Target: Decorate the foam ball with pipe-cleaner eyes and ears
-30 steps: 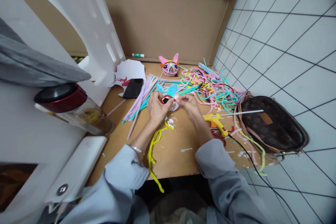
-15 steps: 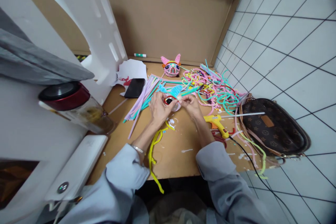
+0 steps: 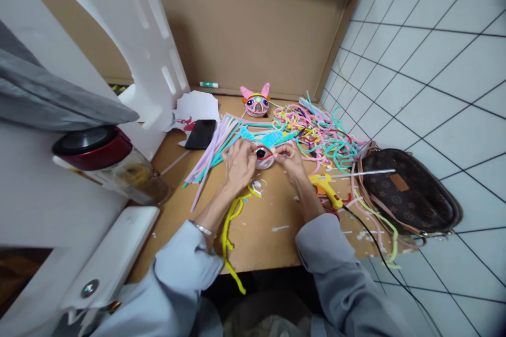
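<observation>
Between my hands is a small round pale pipe-cleaner head (image 3: pixel 264 164) with blue ears (image 3: pixel 271 138) and a black eye ringed in red. My left hand (image 3: pixel 239 164) grips its left side with bent fingers, covering that part. On the other side, my right hand (image 3: pixel 290 160) pinches the right end of the red pipe cleaner (image 3: pixel 270 149) against the head. Below my left hand lie yellow pipe cleaners (image 3: pixel 226 226). A yellow glue gun (image 3: pixel 329 188) rests to the right of my right forearm.
A finished-looking pink-eared head (image 3: pixel 256 105) stands at the back beside a tangled pipe-cleaner pile (image 3: pixel 326 134). Straight pipe cleaners (image 3: pixel 213 160), a phone (image 3: pixel 201 134) and white paper (image 3: pixel 196 105) lie left. A glass bottle (image 3: pixel 118 168), power bank (image 3: pixel 114 258) and brown bag (image 3: pixel 407 189) flank the cardboard.
My left fingers have drawn back to the left, uncovering the black eye and the red outline around it. My right hand stays pinched at the head's right side. The view has shifted slightly.
</observation>
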Action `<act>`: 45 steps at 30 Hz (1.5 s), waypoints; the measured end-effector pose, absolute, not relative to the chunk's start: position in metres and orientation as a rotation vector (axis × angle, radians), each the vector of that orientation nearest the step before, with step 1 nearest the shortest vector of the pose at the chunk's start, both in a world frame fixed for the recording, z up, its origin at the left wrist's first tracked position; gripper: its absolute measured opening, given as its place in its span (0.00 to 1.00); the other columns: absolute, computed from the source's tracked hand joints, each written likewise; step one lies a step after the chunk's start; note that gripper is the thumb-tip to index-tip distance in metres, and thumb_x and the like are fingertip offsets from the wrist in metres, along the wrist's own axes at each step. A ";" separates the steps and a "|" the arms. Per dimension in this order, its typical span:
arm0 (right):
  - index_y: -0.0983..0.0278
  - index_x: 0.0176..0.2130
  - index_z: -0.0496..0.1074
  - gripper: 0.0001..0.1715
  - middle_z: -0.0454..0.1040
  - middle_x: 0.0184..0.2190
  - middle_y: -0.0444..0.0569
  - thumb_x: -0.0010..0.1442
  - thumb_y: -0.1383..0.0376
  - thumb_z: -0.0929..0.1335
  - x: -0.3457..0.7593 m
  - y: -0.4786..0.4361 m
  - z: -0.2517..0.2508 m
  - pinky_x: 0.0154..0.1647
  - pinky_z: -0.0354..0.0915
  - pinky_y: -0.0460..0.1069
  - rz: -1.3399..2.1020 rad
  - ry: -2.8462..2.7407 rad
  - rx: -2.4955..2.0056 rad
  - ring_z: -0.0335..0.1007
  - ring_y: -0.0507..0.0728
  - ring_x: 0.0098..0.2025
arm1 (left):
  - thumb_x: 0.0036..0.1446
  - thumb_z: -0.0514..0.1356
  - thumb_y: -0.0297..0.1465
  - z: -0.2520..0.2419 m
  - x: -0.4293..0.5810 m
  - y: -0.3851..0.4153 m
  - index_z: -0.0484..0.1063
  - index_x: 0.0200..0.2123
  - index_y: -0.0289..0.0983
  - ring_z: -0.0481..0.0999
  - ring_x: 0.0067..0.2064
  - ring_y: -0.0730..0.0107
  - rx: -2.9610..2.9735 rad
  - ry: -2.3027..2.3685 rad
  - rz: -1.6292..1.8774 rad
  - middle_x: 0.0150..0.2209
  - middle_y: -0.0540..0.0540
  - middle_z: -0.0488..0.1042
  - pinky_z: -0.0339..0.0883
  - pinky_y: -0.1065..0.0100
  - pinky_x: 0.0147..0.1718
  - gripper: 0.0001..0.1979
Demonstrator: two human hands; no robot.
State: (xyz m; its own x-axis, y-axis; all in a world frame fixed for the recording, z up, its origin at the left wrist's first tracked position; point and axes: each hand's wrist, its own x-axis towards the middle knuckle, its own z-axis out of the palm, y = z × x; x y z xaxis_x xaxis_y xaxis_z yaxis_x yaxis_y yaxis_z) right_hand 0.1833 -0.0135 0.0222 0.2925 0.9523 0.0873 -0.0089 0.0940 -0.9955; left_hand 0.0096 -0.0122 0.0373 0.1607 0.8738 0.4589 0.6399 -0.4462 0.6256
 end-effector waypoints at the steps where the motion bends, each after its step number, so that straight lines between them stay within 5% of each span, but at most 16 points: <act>1: 0.59 0.25 0.69 0.23 0.71 0.23 0.41 0.34 0.53 0.79 0.184 -0.013 0.022 0.35 0.64 0.50 0.936 -1.014 -1.254 0.65 0.53 0.29 | 0.61 0.52 0.26 0.038 0.008 -0.012 0.69 0.39 0.42 0.72 0.53 0.55 2.161 1.442 1.165 0.48 0.44 0.76 0.54 0.52 0.53 0.08; 45: 0.60 0.25 0.68 0.17 0.67 0.22 0.38 0.38 0.57 0.75 0.189 -0.010 0.007 0.30 0.58 0.47 1.001 -0.961 -1.196 0.60 0.50 0.26 | 0.64 0.57 0.31 0.035 0.005 -0.008 0.76 0.41 0.43 0.73 0.56 0.53 2.181 1.392 1.162 0.50 0.44 0.78 0.52 0.49 0.57 0.07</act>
